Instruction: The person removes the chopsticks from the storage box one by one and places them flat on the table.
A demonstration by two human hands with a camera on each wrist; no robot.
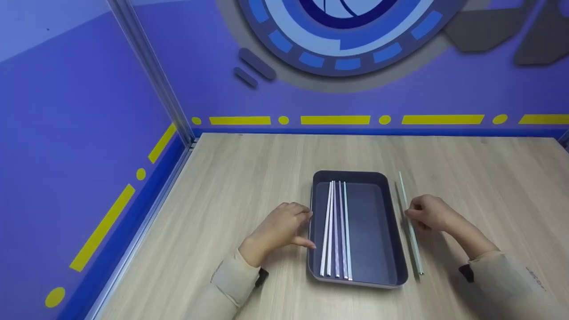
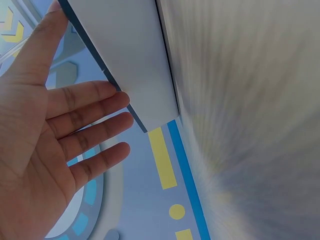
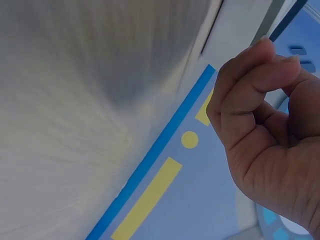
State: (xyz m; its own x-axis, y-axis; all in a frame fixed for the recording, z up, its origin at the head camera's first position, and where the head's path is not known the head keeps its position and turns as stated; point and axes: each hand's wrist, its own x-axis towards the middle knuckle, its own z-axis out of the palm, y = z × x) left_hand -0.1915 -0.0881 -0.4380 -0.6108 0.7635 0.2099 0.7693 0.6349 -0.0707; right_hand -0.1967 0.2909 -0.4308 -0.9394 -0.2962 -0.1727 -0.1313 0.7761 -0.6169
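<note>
A dark rectangular tray [image 1: 375, 231] lies on the table, with several slim chopsticks [image 1: 337, 240] in silver, purple and pale blue lengthwise along its left half. My left hand [image 1: 281, 226] is at the tray's left side, thumb and fingers spread. In the left wrist view its fingertips touch the dark rim [image 2: 90, 50]. Just beyond the right side of the tray, my right hand [image 1: 430, 214] pinches a pale green chopstick [image 1: 416, 251] near its middle. The right wrist view shows those fingers curled, with part of the chopstick [image 3: 268, 22] beyond the fingertips.
The wood-grain tabletop [image 1: 240, 178] surrounds the tray. Blue panels with yellow marks [image 1: 335, 120] stand behind and at the left, joined by a metal corner post [image 1: 155, 71]. A metal rail [image 1: 142, 231] runs along the table's left edge.
</note>
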